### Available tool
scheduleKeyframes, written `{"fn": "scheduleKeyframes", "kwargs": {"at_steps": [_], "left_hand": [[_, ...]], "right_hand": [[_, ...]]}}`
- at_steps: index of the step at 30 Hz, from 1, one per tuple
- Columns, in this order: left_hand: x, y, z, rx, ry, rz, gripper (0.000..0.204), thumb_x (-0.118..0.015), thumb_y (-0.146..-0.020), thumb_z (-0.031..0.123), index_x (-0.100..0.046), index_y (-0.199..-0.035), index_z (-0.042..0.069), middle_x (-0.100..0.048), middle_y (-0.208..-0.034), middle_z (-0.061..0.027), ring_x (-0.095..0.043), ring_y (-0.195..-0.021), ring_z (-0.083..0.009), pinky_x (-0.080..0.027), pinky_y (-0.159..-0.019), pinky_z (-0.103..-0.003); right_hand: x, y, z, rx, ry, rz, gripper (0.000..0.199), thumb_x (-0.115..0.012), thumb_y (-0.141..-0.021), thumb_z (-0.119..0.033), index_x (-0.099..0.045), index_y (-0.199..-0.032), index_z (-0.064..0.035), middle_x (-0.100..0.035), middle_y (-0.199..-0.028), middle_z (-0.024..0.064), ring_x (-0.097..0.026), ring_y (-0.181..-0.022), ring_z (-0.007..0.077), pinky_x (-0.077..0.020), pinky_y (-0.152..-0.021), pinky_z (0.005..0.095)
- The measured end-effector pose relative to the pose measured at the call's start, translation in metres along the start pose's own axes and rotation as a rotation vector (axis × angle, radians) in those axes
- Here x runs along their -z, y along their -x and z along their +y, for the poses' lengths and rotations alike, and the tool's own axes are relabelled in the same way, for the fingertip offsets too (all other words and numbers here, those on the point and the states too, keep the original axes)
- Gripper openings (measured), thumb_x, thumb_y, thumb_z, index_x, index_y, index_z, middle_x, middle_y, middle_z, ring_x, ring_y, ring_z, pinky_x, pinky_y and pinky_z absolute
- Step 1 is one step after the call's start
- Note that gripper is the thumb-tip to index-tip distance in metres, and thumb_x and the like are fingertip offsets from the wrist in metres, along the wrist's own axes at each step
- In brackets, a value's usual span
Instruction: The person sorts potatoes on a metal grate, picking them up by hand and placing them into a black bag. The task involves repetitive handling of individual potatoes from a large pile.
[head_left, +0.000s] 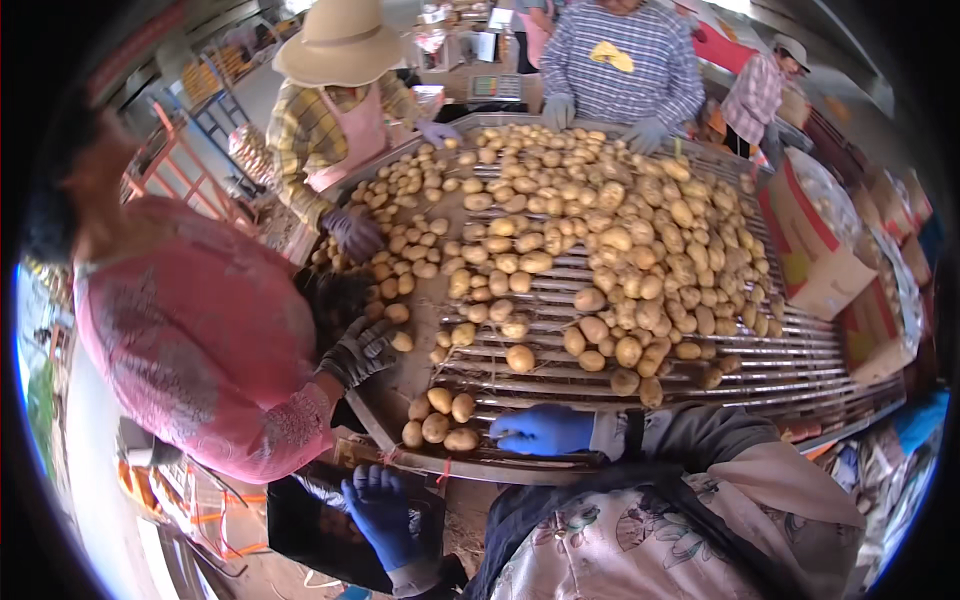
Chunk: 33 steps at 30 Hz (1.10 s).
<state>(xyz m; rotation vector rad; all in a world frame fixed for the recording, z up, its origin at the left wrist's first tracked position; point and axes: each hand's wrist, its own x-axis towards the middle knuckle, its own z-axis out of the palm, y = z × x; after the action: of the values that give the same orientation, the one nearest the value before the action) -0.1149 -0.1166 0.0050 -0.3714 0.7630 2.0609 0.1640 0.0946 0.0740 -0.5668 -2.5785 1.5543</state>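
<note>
My right hand [545, 430], in a blue glove, lies at the near edge of the slatted sorting table [790, 350]. Its fingers point left, stretched out, with nothing visible in them. A small group of potatoes [436, 428] sits just left of its fingertips, apart from the main pile. Below the table's edge, my left hand [380, 510], also blue-gloved, hangs with spread fingers and holds nothing that I can see. It is over a black crate [290, 520], whose dark inside I can barely make out. Beyond, a large heap of potatoes [640, 240] covers much of the slats.
At the left, a person in a pink top [200, 340] reaches in with a grey-gloved hand [357, 352]. Two more gloved people, one in a straw hat [340, 45], stand at the far side. Cardboard boxes [805, 235] line the right. An orange frame [215, 510] stands lower left.
</note>
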Motion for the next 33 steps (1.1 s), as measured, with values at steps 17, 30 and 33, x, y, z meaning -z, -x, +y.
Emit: {"fn": "scheduleKeyframes", "kwargs": {"at_steps": [17,30,33], "left_hand": [[-0.075,0.044,-0.177,0.324,-0.189,-0.458,0.048,-0.051,-0.1,0.048,-0.061,-0.125,0.008,-0.069,-0.108,-0.0121,-0.066,-0.094,-0.0287,-0.055,-0.084,-0.048],[-0.078,0.034,-0.187,0.352,-0.205,-0.408,0.037,-0.051,-0.101,0.035,-0.06,-0.124,0.008,-0.064,-0.113,-0.0138,-0.062,-0.098,-0.0277,-0.053,-0.085,-0.047],[-0.078,0.029,-0.189,0.404,-0.196,-0.399,0.034,-0.05,-0.102,0.032,-0.059,-0.123,0.007,-0.063,-0.109,-0.0121,-0.059,-0.097,-0.0257,-0.051,-0.085,-0.045]], "right_hand": [[0.226,0.15,0.095,-0.502,0.974,0.774,0.059,-0.06,-0.093,-0.051,-0.049,-0.137,-0.0119,-0.058,-0.124,0.0195,-0.061,-0.105,0.0369,-0.0546,-0.072,0.0454],[0.074,0.052,0.086,-0.121,0.575,0.575,0.08,-0.075,-0.08,-0.028,-0.036,-0.149,-0.0108,-0.04,-0.141,0.0217,-0.058,-0.112,0.039,-0.0521,-0.091,0.049],[0.048,0.029,0.071,0.106,0.465,0.52,0.076,-0.072,-0.084,-0.025,-0.036,-0.15,-0.0148,-0.044,-0.14,0.0243,-0.059,-0.113,0.0386,-0.0532,-0.089,0.0486]]}}
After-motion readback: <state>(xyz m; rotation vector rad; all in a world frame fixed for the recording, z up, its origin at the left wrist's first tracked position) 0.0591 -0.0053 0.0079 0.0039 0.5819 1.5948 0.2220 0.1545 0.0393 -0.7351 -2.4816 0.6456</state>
